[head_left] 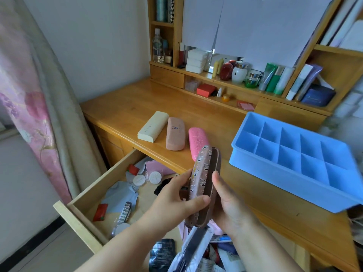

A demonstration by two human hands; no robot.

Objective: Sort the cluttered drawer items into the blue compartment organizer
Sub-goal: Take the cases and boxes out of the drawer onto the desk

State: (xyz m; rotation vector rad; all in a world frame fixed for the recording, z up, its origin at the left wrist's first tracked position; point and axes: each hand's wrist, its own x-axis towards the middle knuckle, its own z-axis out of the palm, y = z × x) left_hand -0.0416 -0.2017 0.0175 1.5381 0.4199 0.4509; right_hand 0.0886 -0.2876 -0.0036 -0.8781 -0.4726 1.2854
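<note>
Seen from the head camera, looking down, both hands hold one patterned glasses case point(204, 185) above the open wooden drawer point(82, 205). The left hand point(172, 201) curls around the case's near side, thumb pressed across its front. The right hand point(227, 205) cups the far side, fingers wrapped behind it. The case stands on end and looks slightly ajar along its brown edge.

Right of the case, on the desk point(125, 108), sits the blue compartment organizer point(294, 158); every compartment that shows is bare. Just behind the case lie three more cases in a row: pink point(197, 140), tan point(175, 133) and cream point(153, 126). Left of and below the case, the drawer holds loose clutter: round white tins point(146, 178), a grey cloth point(121, 195) and red packets point(100, 212).

A likely risk: the case appears longer than one compartment, so it may not sit flat and could tip out. If it gapes wider, anything inside might drop into the clutter.
</note>
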